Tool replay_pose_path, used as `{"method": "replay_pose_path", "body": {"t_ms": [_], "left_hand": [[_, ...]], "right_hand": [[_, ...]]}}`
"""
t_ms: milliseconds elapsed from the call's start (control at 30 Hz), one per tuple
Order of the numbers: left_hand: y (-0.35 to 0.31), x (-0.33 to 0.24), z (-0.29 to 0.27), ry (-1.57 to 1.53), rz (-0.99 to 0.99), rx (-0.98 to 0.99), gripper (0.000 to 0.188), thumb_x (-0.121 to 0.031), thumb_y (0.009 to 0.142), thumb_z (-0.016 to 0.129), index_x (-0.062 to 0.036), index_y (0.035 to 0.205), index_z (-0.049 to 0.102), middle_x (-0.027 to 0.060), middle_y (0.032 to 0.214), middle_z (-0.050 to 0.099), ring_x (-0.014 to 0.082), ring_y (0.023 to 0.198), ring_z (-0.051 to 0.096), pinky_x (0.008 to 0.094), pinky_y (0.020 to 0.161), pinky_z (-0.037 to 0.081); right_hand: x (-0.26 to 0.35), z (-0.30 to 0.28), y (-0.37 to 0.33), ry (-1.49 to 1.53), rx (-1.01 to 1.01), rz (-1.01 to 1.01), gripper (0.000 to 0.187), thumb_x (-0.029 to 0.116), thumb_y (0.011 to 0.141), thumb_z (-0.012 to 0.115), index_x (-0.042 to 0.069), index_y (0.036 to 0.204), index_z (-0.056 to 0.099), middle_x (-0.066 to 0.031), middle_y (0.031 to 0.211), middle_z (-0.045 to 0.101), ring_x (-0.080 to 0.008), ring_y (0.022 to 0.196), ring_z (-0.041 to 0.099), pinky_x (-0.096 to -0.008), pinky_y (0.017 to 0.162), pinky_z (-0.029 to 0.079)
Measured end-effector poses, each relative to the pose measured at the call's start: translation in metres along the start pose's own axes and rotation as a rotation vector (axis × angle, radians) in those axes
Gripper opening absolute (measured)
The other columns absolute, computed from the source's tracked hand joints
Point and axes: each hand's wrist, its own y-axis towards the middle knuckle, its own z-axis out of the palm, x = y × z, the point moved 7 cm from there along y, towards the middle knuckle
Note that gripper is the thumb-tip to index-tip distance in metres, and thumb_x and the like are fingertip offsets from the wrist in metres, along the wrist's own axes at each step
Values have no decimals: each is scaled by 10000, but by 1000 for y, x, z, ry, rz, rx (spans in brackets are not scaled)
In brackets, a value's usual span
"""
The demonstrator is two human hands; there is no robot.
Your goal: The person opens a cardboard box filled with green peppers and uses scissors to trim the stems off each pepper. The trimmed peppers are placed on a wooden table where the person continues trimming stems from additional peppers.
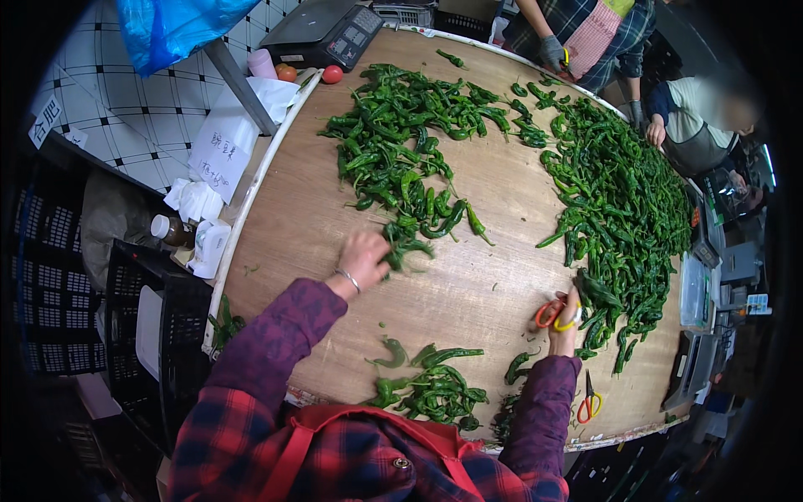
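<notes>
Long green peppers lie in heaps on a wide wooden tabletop (468, 301). My left hand (365, 261), a bangle on its wrist, is smeared by motion at the near end of the middle pepper heap (393, 142). Blurred green peppers (406, 244) touch its fingertips; whether the fingers grip them cannot be made out. To the right, my right hand (567, 325) is closed around scissors (549, 313) with red and yellow handles, beside the large right heap (627, 192). The scissors' blades are hidden. A smaller pepper pile (439, 391) lies close to my body.
A second pair of scissors (589, 407) rests near the front right edge. Scales (322, 33), a tomato (333, 74) and a jar (171, 229) stand along the left side. Black crates (159, 335) are at lower left. Two people (585, 42) work across the table, one gloved hand (552, 53) holding something yellow.
</notes>
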Motion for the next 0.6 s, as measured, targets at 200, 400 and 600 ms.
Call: {"method": "replay_pose_path", "body": {"t_ms": [200, 400, 600], "left_hand": [[-43, -44, -3, -627, -177, -19, 292, -185, 769, 717, -20, 1000, 649, 18, 791, 636, 145, 713, 584, 296, 725, 464], [-61, -59, -7, -1051, -411, 142, 207, -134, 819, 713, 12, 953, 654, -61, 680, 580, -1, 568, 443, 190, 494, 371], [-96, -74, 20, -1068, -470, 371, 224, -119, 823, 716, 12, 995, 652, -45, 734, 609, -11, 593, 491, 172, 494, 387]], "right_hand": [[0, 45, -106, -521, 222, -77, 334, 332, 940, 510, 14, 972, 607, 0, 597, 508, -90, 456, 452, -227, 429, 375], [-32, 139, -218, -1001, 750, -445, 242, 253, 911, 606, 23, 983, 625, -67, 685, 610, -162, 563, 562, -294, 540, 460], [-49, 166, -237, -1056, 838, -458, 329, 304, 885, 631, -23, 855, 613, -212, 652, 577, -333, 569, 584, -392, 546, 455]]}}
